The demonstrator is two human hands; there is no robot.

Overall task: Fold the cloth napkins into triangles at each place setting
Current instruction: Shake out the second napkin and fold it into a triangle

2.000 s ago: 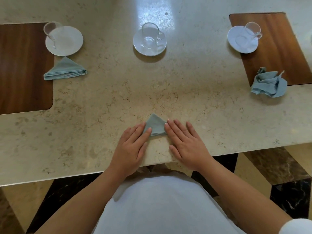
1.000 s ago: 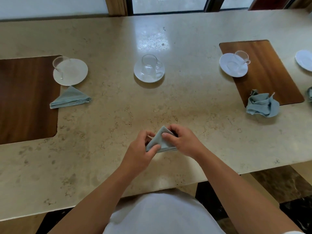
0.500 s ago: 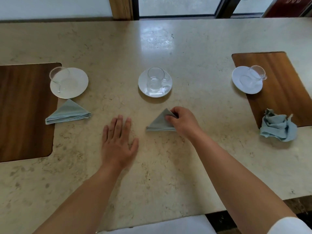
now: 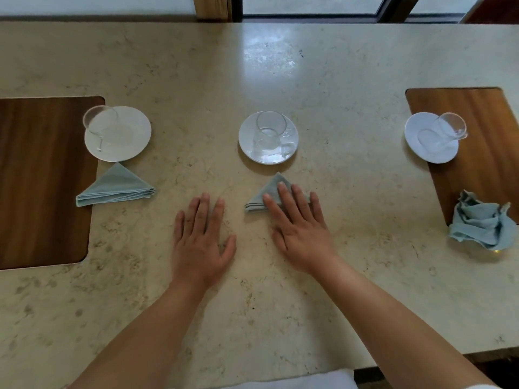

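**Stone table, two napkins in triangles, one crumpled**

Pale stone runs the whole width of the table (image 4: 337,80), with a window (image 4: 309,5) beyond its far edge and a dark wood panel set into it toward each end.

Both my grips are spread flat, pinching nothing. My left grip (image 4: 200,242) lies palm down on bare stone about midway between the near and far edges, fingers straight and close together. It is just beside the middle napkin (image 4: 268,189) and not touching it. My right grip (image 4: 300,231) rests its straight fingers (image 4: 283,192) on the right half of that napkin, the palm on the stone nearer to me.

The middle napkin is a blue-grey triangle, its tip toward the far edge and just short of the middle saucer (image 4: 248,147), where a glass cup (image 4: 271,127) stands.

Toward the left end, a second folded napkin (image 4: 118,186) lies below the left saucer (image 4: 132,138). Its left corner reaches over the left wood panel (image 4: 42,178).

Toward the right end, the right saucer (image 4: 429,154) sits across the edge of the right wood panel (image 4: 483,108). The crumpled napkin (image 4: 480,223) lies unfolded in a heap at that panel's near corner, partly on wood and partly on stone.
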